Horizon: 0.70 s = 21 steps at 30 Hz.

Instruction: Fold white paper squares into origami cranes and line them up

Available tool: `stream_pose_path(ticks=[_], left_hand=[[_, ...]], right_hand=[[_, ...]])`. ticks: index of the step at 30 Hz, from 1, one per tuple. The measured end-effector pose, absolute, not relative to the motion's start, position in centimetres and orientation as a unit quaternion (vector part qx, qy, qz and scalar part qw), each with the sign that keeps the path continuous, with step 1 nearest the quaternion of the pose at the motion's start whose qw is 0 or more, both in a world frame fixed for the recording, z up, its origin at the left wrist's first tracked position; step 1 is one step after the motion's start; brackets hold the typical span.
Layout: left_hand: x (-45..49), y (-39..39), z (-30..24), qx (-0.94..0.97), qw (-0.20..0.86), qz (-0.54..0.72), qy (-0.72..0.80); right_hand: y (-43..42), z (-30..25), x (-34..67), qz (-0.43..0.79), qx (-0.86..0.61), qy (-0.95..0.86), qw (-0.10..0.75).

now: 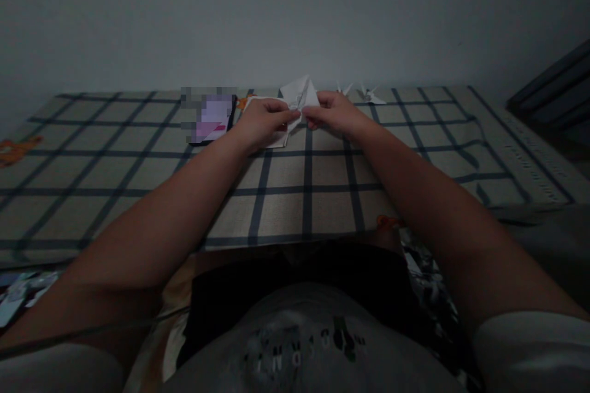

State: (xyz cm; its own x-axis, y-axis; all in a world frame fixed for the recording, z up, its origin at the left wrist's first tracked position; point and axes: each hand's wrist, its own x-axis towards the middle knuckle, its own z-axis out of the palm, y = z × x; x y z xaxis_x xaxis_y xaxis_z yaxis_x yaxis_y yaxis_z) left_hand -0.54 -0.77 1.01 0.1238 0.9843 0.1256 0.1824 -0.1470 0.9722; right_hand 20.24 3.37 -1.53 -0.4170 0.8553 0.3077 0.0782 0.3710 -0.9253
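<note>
Paper (pixel 300 87), white, creased, peaked, was pinched by left hand (pixel 263 120) and right hand (pixel 337 113); tablecloth lettering (pixel 526 159), right of it, was blurred.

phone (pixel 216 118): partly pixelated | folded paper (pixel 298 89): partly behind right hand (pixel 338 114) | shirt (pixel 313 319): bottom-cropped

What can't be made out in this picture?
All in the head view:
- Held white paper: lower edges covered by the left hand and right hand.
- Flat white paper: partly under the left hand.
- Small white paper shape: base behind the right hand.
- Lit screen: left side pixelated.
- Tablecloth lettering: too dim and blurred.
</note>
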Motion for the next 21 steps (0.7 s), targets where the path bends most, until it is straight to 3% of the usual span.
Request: stream_pose_path(ticks=[12,21], left_hand=[[-0.6,0.0,0.4,0.612,0.480,0.466,0.423],[-0.5,0.3,0.4,0.634,0.405,0.497,0.431]], right_hand=[[2.2,-0.3,20.3,0.433,-0.379,-0.702,0.420],[1.7,0.2,19.8,0.432,-0.390,-0.686,0.437]])
